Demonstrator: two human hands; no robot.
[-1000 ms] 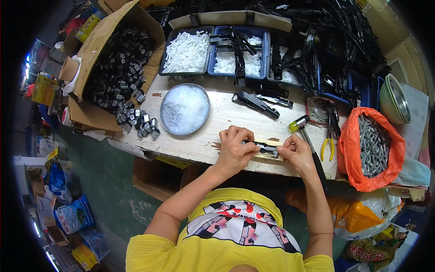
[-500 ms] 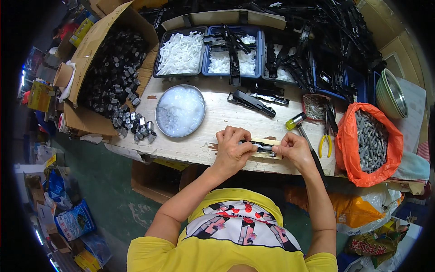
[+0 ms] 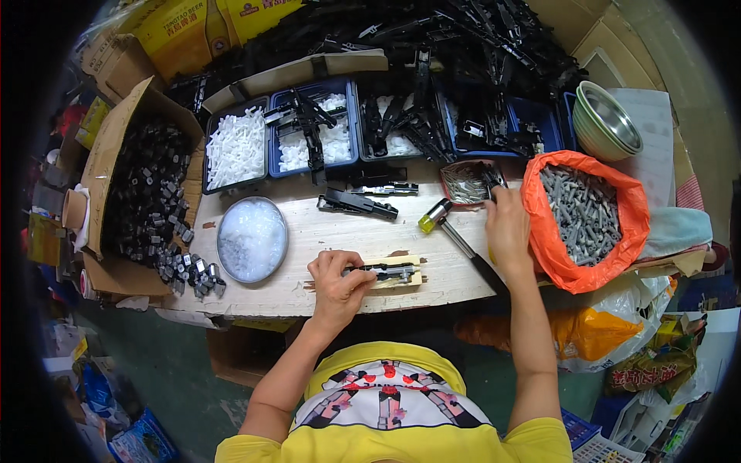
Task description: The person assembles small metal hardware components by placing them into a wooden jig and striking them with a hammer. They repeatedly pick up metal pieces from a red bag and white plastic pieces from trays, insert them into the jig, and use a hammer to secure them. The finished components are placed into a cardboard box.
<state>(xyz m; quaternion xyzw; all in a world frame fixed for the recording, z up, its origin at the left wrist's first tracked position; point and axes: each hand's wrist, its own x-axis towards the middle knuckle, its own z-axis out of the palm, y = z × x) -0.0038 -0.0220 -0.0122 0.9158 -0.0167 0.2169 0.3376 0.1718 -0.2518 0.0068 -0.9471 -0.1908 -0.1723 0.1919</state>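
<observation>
On the pale wooden worktop (image 3: 324, 231), the left hand (image 3: 337, 279) pins a black-and-metal bracket part (image 3: 384, 271) firmly against a small wooden block (image 3: 401, 275), grip closed, while the right hand (image 3: 505, 231) pinches into a small red tray of metal pins (image 3: 463, 184), best picking just one.

Table (image 3: 340, 231): bare pale wood, matt, scuffed. Block (image 3: 407, 276): light wood, held part (image 3: 384, 271) black plastic with shiny metal. Round tin (image 3: 252, 239): metal rim, translucent glossy pieces inside. Bag (image 3: 617, 255): orange plastic, glossy, crinkled; grey matt pins (image 3: 583, 212). Bowls (image 3: 607, 119): polished steel. Box (image 3: 104, 166): brown cardboard, rough. Trays (image 3: 312, 135): blue plastic.
</observation>
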